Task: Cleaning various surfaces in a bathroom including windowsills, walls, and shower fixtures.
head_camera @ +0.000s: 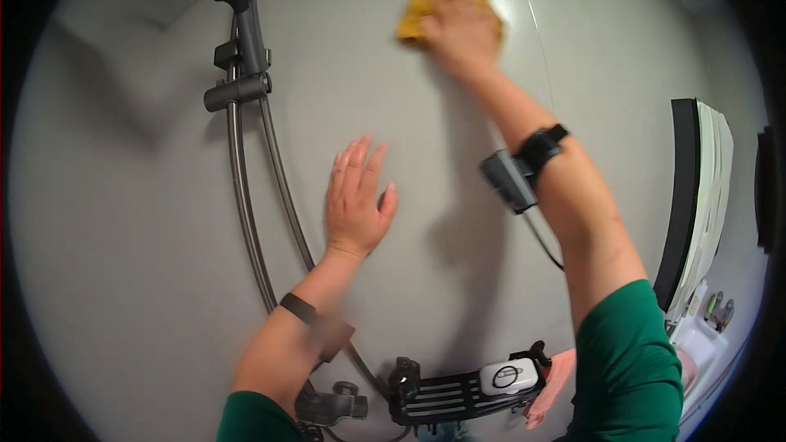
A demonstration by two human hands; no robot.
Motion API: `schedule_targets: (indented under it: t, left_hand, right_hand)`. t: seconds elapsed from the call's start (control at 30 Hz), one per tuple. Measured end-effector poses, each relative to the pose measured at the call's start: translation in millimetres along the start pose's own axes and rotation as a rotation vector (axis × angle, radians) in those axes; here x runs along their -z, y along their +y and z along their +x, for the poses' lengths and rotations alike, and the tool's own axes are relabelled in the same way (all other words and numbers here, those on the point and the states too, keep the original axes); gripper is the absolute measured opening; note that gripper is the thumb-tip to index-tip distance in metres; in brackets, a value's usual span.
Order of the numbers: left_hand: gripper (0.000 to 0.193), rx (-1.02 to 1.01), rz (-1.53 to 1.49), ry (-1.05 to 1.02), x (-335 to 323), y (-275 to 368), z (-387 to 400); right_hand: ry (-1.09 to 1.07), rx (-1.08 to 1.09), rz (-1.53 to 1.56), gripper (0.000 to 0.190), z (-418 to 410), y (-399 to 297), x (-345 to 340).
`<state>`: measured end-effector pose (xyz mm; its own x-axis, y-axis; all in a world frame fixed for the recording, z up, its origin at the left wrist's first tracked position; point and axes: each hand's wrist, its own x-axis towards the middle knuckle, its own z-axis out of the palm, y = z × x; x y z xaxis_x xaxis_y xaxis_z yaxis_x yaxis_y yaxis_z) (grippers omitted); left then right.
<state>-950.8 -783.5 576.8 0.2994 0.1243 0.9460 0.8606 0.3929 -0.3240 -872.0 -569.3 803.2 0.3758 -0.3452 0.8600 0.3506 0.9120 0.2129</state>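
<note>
High on the pale grey wall point(393, 98), my right hand point(463, 27) presses a yellow cloth point(424, 3) flat under its palm and fingers. The hand and cloth are slightly blurred. Lower and to the left, my left hand point(358, 196) is held up with its fingers apart and nothing in it. It looks to be against or just off the wall; I cannot tell whether it touches. Left of it run the metal shower riser rail point(241, 196) and the shower hose point(284, 190). A dark grey hand shower point(245, 18) sits in its holder point(236, 92) above.
Below my hands, a black slatted shelf point(442, 399) carries a white box-shaped item point(508, 377). A pink cloth point(551, 387) hangs beside it. The shower mixer point(331, 406) sticks out at the lower left. At the right are a dark-edged panel point(681, 196) and a white basin point(697, 344).
</note>
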Motion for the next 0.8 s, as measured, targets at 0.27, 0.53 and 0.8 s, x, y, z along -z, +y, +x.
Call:
schedule_targets:
  t: [0.27, 0.53, 0.8]
  left_hand:
    - [0.063, -0.001, -0.005, -0.016, 4.6, 2.2, -0.1]
    - [0.054, 0.017, 0.134, -0.097, 1.4, 7.6, 1.5]
    - [0.056, 0.012, 0.194, -0.091, -5.2, 10.9, 0.7]
  right_hand:
    - [-0.293, 0.362, 0.255, 0.056, 19.5, -164.7, -26.6]
    - [-0.261, -0.01, -0.096, 0.065, 58.1, 39.9, -8.4]
    - [-0.272, -0.278, -0.385, 0.066, -11.2, 304.2, 88.5]
